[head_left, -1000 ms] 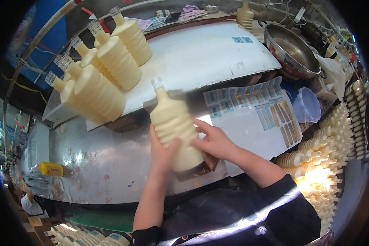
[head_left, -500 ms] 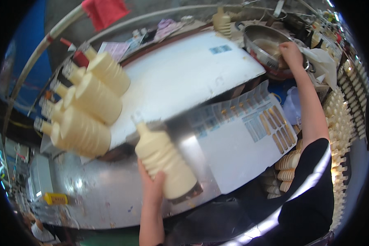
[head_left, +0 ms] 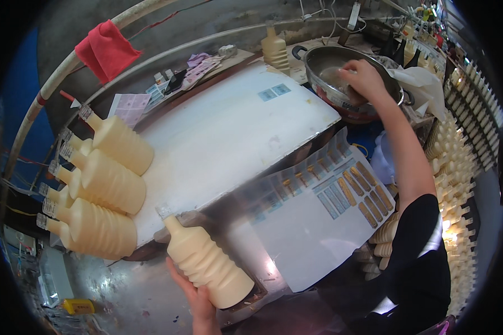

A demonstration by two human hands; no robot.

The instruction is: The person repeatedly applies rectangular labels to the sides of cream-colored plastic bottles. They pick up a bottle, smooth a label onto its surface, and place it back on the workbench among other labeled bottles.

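Observation:
A cream ribbed bottle (head_left: 209, 262) with a clear tip at its neck lies tilted on the metal table, its neck toward the white board (head_left: 218, 128). Wrapped round its lower left side is my left hand (head_left: 198, 296). Out at the far right, my right hand (head_left: 366, 81) is over the metal pan (head_left: 324, 95), fingers closed on a brownish thing that I cannot make out. On the board's left end several more cream bottles (head_left: 114, 181) lie stacked, necks to the left. A sheet with gold and blue strip labels (head_left: 332, 204) lies right of the held bottle.
One cream bottle (head_left: 275, 50) stands upright behind the board. A red cloth (head_left: 107, 50) hangs on a pipe rail at the far left. Several rows of cream bottles (head_left: 458, 173) fill the right side. A yellow container (head_left: 78, 306) sits at lower left.
My view has shifted, so most things sit further left and lower. My left hand still grips the bottle. Over the pan, my right hand has turned slightly, its fingers further over the inside.

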